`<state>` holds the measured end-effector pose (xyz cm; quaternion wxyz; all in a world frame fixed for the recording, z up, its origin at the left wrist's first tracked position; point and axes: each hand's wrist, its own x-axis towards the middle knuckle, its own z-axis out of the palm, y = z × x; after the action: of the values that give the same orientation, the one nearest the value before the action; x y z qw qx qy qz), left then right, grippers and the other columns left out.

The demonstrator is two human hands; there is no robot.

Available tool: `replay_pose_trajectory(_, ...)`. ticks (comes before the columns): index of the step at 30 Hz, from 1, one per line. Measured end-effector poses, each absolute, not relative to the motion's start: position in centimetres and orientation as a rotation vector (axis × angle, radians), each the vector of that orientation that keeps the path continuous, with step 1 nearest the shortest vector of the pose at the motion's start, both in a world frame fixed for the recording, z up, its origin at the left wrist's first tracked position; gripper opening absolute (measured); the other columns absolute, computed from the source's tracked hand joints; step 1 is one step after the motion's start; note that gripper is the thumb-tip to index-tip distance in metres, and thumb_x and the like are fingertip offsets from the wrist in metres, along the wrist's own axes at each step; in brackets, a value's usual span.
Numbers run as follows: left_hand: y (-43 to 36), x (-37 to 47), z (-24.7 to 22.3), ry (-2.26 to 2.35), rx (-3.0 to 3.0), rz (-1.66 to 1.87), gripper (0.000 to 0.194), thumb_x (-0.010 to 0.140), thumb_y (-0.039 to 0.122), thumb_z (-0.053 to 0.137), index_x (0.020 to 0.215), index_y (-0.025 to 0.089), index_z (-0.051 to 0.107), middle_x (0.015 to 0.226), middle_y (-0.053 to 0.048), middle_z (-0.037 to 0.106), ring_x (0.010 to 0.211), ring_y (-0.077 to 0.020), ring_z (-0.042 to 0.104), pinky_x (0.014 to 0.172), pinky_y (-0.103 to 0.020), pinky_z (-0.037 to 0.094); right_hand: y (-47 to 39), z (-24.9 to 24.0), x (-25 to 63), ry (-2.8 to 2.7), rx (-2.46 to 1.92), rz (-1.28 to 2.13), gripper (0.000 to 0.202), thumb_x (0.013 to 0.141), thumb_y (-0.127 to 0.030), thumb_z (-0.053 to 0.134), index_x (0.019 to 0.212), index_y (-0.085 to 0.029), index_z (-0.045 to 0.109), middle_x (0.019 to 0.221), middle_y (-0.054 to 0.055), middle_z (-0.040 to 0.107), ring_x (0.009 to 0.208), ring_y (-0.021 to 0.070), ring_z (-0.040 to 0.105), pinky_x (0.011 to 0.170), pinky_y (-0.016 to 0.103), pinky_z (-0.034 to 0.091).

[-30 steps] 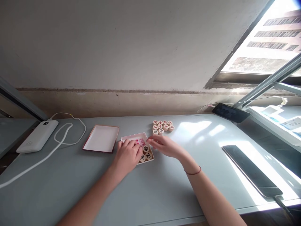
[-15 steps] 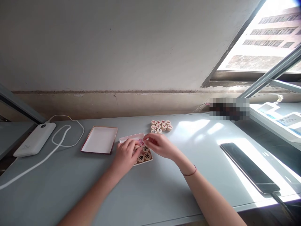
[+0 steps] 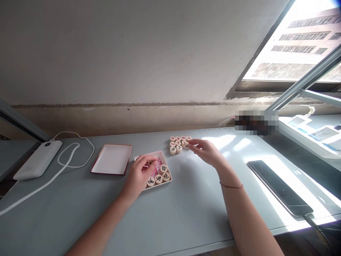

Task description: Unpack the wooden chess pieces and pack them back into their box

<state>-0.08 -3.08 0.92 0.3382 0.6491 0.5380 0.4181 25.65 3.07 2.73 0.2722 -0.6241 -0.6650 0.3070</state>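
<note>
A shallow white box holds several round wooden Chinese chess pieces with black characters, among them one near its right side. My left hand is over the box's left part, thumb and fingers drawn together; whatever is between them is hidden. Beyond the box stands a close group of pieces with red and black characters, set in rows. At its right front, my right hand pinches a black-marked Chinese chess piece between thumb and fingertips. Its fingers cover some neighbouring pieces.
An open box lid lies left of the box. Farther left are a white power bank and its looping white cable. A phone with a plugged-in cable lies on the right, in sunlight. A wall runs behind the grey desk.
My right hand has moved from the box, away and to the right, to the group of pieces. My left hand has drawn slightly left, uncovering more pieces and the box's pink-printed bottom.
</note>
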Motion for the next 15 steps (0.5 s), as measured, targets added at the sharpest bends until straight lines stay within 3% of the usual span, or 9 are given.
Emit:
replay_pose_trajectory(6, -2.8, -0.2, 0.4, 1.452, 1.501, 0.901, 0.034, 0.077, 0.047, 0.064, 0.1, 0.022, 0.066, 0.108, -0.005, 0.065, 0.078, -0.0161, 0.065, 0.07, -0.03, 0.055, 3.9, 0.9, 27.2, -1.864, -1.859, 0.832, 0.021, 0.08, -0.039, 0.054, 0.085, -0.019, 0.062, 0.081, 0.004, 0.066, 0.063, 0.0141, 0.054, 0.054, 0.025, 0.038)
replay_pose_trajectory(11, -3.4, 0.2, 0.5, 1.392, 1.73, 0.946, 0.023, 0.081, 0.04, 0.063, 0.098, 0.024, 0.066, 0.101, -0.002, 0.069, 0.071, -0.0141, 0.065, 0.065, -0.027, 0.056, 3.1, 1.8, 24.5, -1.876, -1.92, 0.616, 0.023, 0.082, -0.033, 0.05, 0.064, -0.02, 0.047, 0.06, -0.001, 0.05, 0.055, 0.0119, 0.041, 0.05, 0.024, 0.029)
replay_pose_trajectory(15, -3.8, 0.5, 0.5, 1.375, 2.038, 1.093, 0.022, 0.085, 0.035, 0.062, 0.105, 0.026, 0.062, 0.103, -0.001, 0.07, 0.078, -0.0158, 0.066, 0.069, -0.028, 0.055, 1.0, 3.5, 21.0, -1.95, -1.404, 1.16, 0.032, 0.087, -0.045, 0.049, 0.07, -0.019, 0.053, 0.062, -0.002, 0.046, 0.055, 0.01, 0.038, 0.049, 0.023, 0.028)
